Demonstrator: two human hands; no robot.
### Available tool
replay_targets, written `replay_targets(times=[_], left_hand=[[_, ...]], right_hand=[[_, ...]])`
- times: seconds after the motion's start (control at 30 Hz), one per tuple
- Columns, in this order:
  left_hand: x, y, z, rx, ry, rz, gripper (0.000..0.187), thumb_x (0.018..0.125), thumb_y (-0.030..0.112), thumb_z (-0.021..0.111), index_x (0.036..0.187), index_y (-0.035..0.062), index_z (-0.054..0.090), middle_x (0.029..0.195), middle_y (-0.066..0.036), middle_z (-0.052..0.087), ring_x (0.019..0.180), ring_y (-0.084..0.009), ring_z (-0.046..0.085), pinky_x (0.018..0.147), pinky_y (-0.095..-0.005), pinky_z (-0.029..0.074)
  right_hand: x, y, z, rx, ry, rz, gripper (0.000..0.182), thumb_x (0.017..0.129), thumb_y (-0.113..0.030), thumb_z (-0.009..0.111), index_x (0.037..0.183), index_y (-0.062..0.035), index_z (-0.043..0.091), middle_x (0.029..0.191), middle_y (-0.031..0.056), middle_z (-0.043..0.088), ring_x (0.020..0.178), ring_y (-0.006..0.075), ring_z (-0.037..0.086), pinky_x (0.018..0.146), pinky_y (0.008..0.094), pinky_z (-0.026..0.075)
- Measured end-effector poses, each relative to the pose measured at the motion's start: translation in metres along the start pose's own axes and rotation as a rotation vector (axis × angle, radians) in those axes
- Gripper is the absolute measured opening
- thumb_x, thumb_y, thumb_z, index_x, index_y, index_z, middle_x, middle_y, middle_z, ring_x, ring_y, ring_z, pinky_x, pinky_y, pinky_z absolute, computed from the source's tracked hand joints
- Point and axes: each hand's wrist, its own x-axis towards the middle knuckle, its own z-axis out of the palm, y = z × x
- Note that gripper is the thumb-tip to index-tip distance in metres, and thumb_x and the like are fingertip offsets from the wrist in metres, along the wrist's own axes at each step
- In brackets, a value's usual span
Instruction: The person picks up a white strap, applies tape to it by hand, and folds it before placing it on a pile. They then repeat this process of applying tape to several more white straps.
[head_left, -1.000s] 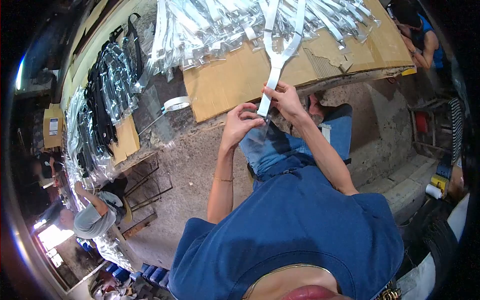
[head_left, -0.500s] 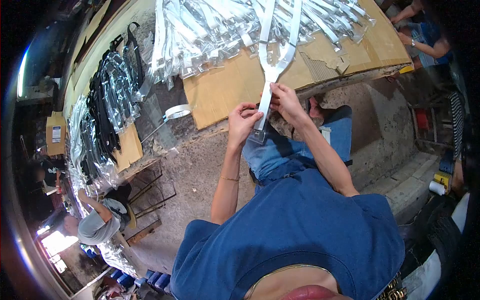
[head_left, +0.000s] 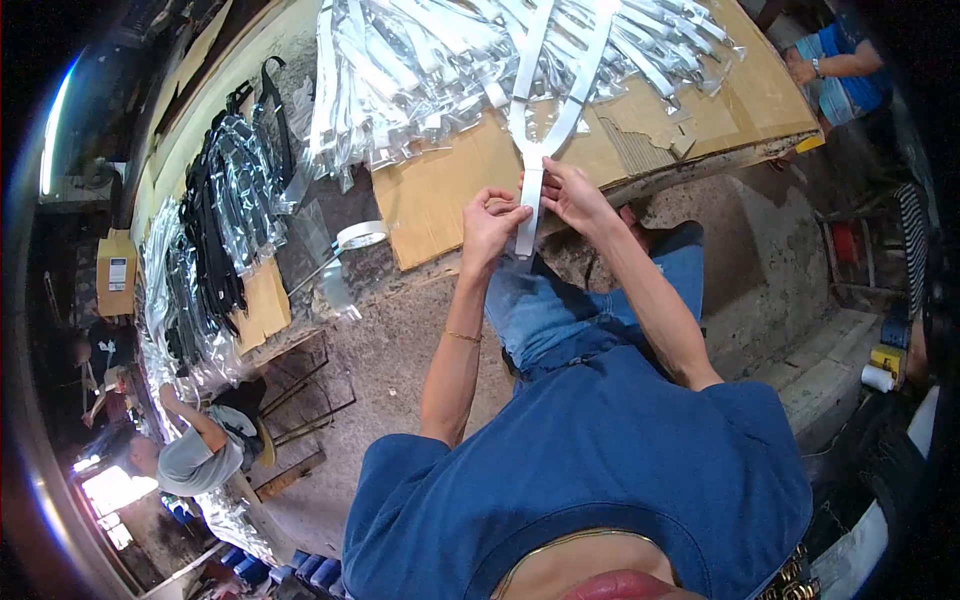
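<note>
left hand: upper centre of frame, fingers pinched on lower end of white strap
right hand: pinched on same strap from right, slightly higher
strap axis: near-vertical, forks upward over cardboard sheet
nearer hand: both touching
beyond: bagged straps pile

Bagged straps on cardboard, tape roll left, hands before it.

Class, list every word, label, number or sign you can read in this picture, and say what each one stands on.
No text can be read.
White label on the brown box at the left: printed, too small and blurred.
White strap held by left hand and right hand: no print visible.
</note>
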Motion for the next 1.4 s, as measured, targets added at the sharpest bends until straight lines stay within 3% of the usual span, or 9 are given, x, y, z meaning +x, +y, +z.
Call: replay_targets(times=[0.2, 0.3, 0.5, 0.73, 1.03, 1.13, 1.23, 1.3, 1.4], left_hand=[[0.011, 0.007, 0.006, 0.010, 0.019, 0.012, 0.033, 0.078, 0.001, 0.075, 0.102, 0.0011, 0.053, 0.084, -0.011, 0.069, 0.068, -0.0111, 0.064, 0.053, -0.0206, 0.048], [0.017, 0.010, 0.009, -0.063, 0.009, -0.036, 0.034, 0.078, 0.001, 0.075, 0.104, 0.0013, 0.052, 0.085, -0.012, 0.070, 0.068, -0.0113, 0.064, 0.054, -0.0212, 0.048], [0.018, 0.004, 0.010, -0.060, 0.017, 0.003, 0.035, 0.078, 0.000, 0.074, 0.105, 0.0005, 0.052, 0.085, -0.012, 0.070, 0.065, -0.0105, 0.063, 0.051, -0.0194, 0.045], [0.018, 0.002, 0.007, -0.061, 0.071, -0.060, 0.037, 0.077, 0.000, 0.075, 0.106, 0.0009, 0.051, 0.084, -0.012, 0.070, 0.060, -0.0085, 0.058, 0.047, -0.0188, 0.041], [0.036, 0.007, 0.009, -0.143, 0.027, -0.116, 0.040, 0.077, 0.000, 0.075, 0.109, 0.0015, 0.050, 0.088, -0.013, 0.069, 0.074, -0.0129, 0.065, 0.057, -0.0206, 0.047], [0.043, 0.008, 0.011, -0.184, 0.042, -0.096, 0.039, 0.076, -0.001, 0.076, 0.106, 0.0013, 0.051, 0.081, -0.010, 0.068, 0.060, -0.0096, 0.058, 0.048, -0.0206, 0.043], [0.047, 0.009, 0.010, -0.206, -0.006, -0.097, 0.038, 0.076, -0.001, 0.075, 0.106, 0.0011, 0.051, 0.082, -0.010, 0.067, 0.062, -0.0103, 0.060, 0.049, -0.0216, 0.045], [0.046, 0.010, 0.008, -0.183, -0.050, -0.150, 0.038, 0.079, -0.002, 0.072, 0.108, 0.0007, 0.049, 0.092, -0.014, 0.068, 0.077, -0.0168, 0.066, 0.065, -0.0249, 0.053], [0.047, 0.004, 0.010, -0.137, -0.026, -0.094, 0.035, 0.082, 0.000, 0.070, 0.111, -0.0021, 0.050, 0.092, -0.013, 0.067, 0.077, -0.0165, 0.066, 0.064, -0.0244, 0.053]], right_hand=[[0.007, 0.007, -0.017, -0.216, -0.081, -0.097, 0.012, 0.089, -0.011, 0.062, 0.097, -0.0019, 0.060, 0.090, 0.0067, 0.063, 0.079, 0.0140, 0.060, 0.068, 0.0278, 0.050], [0.005, 0.003, -0.020, -0.308, -0.119, -0.090, 0.014, 0.089, -0.013, 0.062, 0.098, -0.0022, 0.059, 0.091, 0.0067, 0.063, 0.078, 0.0142, 0.061, 0.066, 0.0284, 0.050], [0.002, -0.012, -0.005, 0.000, -0.020, 0.048, 0.021, 0.093, -0.021, 0.059, 0.100, -0.0020, 0.058, 0.094, 0.0072, 0.063, 0.078, 0.0155, 0.062, 0.068, 0.0294, 0.053], [0.022, -0.014, -0.004, -0.185, 0.038, -0.142, 0.019, 0.094, -0.018, 0.058, 0.101, -0.0011, 0.058, 0.091, 0.0063, 0.065, 0.076, 0.0161, 0.064, 0.069, 0.0329, 0.055], [0.021, -0.025, -0.007, -0.293, -0.018, -0.166, 0.017, 0.093, -0.015, 0.059, 0.098, 0.0003, 0.060, 0.087, 0.0064, 0.065, 0.072, 0.0141, 0.064, 0.064, 0.0291, 0.054], [0.025, -0.026, -0.008, -0.278, -0.021, -0.146, 0.016, 0.093, -0.015, 0.059, 0.097, 0.0001, 0.060, 0.086, 0.0062, 0.065, 0.070, 0.0133, 0.063, 0.064, 0.0288, 0.054], [0.020, -0.030, -0.002, -0.286, 0.015, -0.134, 0.017, 0.093, -0.018, 0.061, 0.097, -0.0014, 0.061, 0.086, 0.0063, 0.065, 0.069, 0.0130, 0.063, 0.062, 0.0274, 0.054], [0.021, -0.033, -0.005, -0.364, 0.031, -0.082, 0.018, 0.088, -0.013, 0.066, 0.100, -0.0008, 0.060, 0.088, 0.0076, 0.066, 0.071, 0.0135, 0.065, 0.063, 0.0273, 0.055], [0.017, -0.036, -0.008, -0.537, -0.098, -0.141, 0.026, 0.080, -0.005, 0.072, 0.102, 0.0007, 0.059, 0.090, 0.0091, 0.066, 0.076, 0.0143, 0.066, 0.064, 0.0273, 0.055]])
